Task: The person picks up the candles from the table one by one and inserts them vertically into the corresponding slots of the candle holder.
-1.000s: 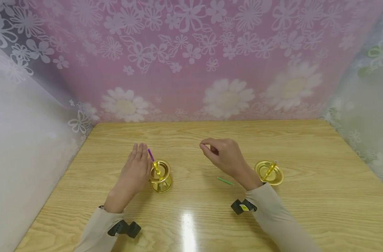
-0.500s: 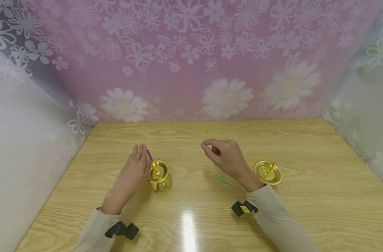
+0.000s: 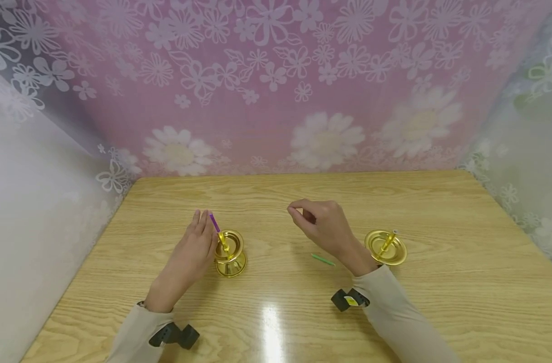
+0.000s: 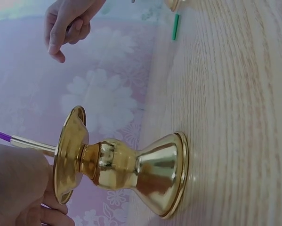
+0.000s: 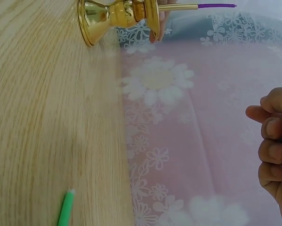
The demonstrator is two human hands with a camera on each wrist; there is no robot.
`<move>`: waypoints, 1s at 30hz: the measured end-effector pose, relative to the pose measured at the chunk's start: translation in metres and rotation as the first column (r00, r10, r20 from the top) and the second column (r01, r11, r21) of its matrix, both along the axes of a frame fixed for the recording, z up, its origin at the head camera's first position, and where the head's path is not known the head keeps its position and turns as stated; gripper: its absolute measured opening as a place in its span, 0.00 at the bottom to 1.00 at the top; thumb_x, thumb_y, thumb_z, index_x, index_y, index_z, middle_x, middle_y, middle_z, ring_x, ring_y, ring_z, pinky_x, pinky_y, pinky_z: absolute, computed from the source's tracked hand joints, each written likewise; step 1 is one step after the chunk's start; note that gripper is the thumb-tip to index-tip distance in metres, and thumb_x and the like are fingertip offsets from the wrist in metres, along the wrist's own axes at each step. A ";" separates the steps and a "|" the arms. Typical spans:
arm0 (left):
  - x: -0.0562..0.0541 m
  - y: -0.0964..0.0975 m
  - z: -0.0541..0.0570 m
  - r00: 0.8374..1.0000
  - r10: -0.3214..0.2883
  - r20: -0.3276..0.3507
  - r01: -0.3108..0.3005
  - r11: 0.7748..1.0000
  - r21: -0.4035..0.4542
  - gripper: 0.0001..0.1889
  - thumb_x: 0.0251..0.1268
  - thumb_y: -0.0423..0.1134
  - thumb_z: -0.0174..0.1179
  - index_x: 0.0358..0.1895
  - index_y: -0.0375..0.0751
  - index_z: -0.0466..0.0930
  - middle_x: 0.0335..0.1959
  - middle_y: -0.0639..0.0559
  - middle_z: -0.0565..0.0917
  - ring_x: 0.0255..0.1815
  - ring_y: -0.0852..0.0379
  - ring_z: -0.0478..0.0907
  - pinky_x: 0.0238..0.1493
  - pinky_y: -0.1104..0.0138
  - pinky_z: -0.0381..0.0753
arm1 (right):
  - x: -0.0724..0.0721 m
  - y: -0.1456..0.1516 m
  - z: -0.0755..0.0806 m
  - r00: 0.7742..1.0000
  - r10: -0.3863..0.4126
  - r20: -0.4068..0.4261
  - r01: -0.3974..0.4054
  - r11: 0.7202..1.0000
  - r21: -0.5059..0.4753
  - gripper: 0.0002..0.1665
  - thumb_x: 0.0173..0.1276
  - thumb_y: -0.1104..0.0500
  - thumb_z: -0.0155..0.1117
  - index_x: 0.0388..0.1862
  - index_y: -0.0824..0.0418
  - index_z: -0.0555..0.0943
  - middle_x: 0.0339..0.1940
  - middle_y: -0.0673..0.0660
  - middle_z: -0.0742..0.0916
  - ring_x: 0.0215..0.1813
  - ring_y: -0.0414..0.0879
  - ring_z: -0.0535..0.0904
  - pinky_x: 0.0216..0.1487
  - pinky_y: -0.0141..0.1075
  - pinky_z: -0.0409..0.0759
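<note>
Well within the edges of the table [image 3: 267,282], our straight-fingered left hand [image 3: 189,252] flanks the gold holder [image 3: 231,265] bearing a purple candle [image 3: 214,222]; wood stretches across to our right hand [image 3: 326,228], fingers curled, near the green candle [image 3: 323,259]. We keep our earlier poses.

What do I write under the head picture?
Left hand beside a purple candle in a golden holder; green candle lying loose.
</note>
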State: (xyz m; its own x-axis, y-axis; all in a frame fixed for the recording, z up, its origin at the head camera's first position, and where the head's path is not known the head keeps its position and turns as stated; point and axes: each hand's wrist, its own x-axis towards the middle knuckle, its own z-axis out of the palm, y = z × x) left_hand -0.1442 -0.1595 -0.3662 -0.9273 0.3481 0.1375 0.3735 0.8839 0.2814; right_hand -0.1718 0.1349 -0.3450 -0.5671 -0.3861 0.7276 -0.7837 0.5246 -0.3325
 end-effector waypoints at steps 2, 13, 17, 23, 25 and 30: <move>0.002 0.000 0.000 1.000 -0.004 -0.005 0.004 1.000 -0.006 0.26 0.79 0.37 0.36 0.68 0.15 0.54 0.70 0.22 0.54 0.74 0.29 0.45 0.70 0.43 0.52 | 0.000 0.001 0.001 1.000 -0.005 0.001 0.005 1.000 0.004 0.03 0.63 0.66 0.67 0.34 0.62 0.87 0.09 0.42 0.69 0.14 0.31 0.56 0.15 0.28 0.61; 0.013 0.004 0.007 1.000 0.001 -0.015 -0.002 1.000 -0.014 0.26 0.78 0.36 0.39 0.67 0.14 0.55 0.69 0.21 0.57 0.73 0.28 0.49 0.69 0.43 0.55 | 0.000 0.000 0.005 1.000 -0.013 0.007 0.013 1.000 0.013 0.04 0.64 0.65 0.66 0.35 0.64 0.87 0.09 0.43 0.69 0.13 0.32 0.56 0.16 0.29 0.62; 0.017 0.005 0.009 1.000 -0.001 -0.026 0.000 0.999 -0.036 0.26 0.78 0.36 0.40 0.67 0.14 0.55 0.68 0.21 0.58 0.72 0.28 0.50 0.70 0.43 0.55 | 0.000 0.001 0.008 1.000 -0.022 0.005 0.022 0.999 0.024 0.04 0.64 0.65 0.66 0.35 0.63 0.87 0.09 0.43 0.70 0.14 0.32 0.57 0.16 0.29 0.62; 0.027 0.008 0.015 1.000 0.006 -0.020 -0.007 0.998 -0.067 0.27 0.78 0.37 0.41 0.68 0.15 0.55 0.69 0.22 0.57 0.73 0.30 0.49 0.70 0.43 0.54 | 0.001 0.005 0.009 0.999 -0.034 0.013 0.033 0.999 0.039 0.04 0.64 0.65 0.66 0.35 0.64 0.87 0.09 0.42 0.70 0.13 0.32 0.57 0.16 0.29 0.62; 0.032 0.009 0.017 1.000 0.011 -0.021 -0.012 0.996 -0.083 0.27 0.78 0.37 0.42 0.68 0.15 0.55 0.69 0.23 0.58 0.73 0.30 0.49 0.70 0.43 0.55 | 0.001 0.006 0.010 0.999 -0.037 0.010 0.036 0.998 0.042 0.04 0.64 0.65 0.67 0.35 0.64 0.87 0.09 0.43 0.71 0.13 0.32 0.57 0.16 0.29 0.62; 0.048 0.015 0.026 1.000 0.028 0.008 -0.027 0.992 -0.122 0.27 0.78 0.38 0.43 0.67 0.16 0.57 0.68 0.22 0.60 0.72 0.30 0.51 0.67 0.42 0.58 | 0.001 0.009 0.012 0.999 -0.049 -0.001 0.049 0.998 0.045 0.04 0.64 0.65 0.66 0.35 0.65 0.87 0.10 0.43 0.72 0.14 0.32 0.59 0.16 0.29 0.62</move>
State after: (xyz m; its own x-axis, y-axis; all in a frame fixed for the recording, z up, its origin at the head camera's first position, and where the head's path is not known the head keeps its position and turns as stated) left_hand -0.0965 -0.1441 -0.3397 -0.9378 0.3362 0.0862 0.3465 0.9217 0.1745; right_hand -0.1710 0.1440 -0.3326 -0.5867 -0.3902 0.7096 -0.7563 0.5773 -0.3079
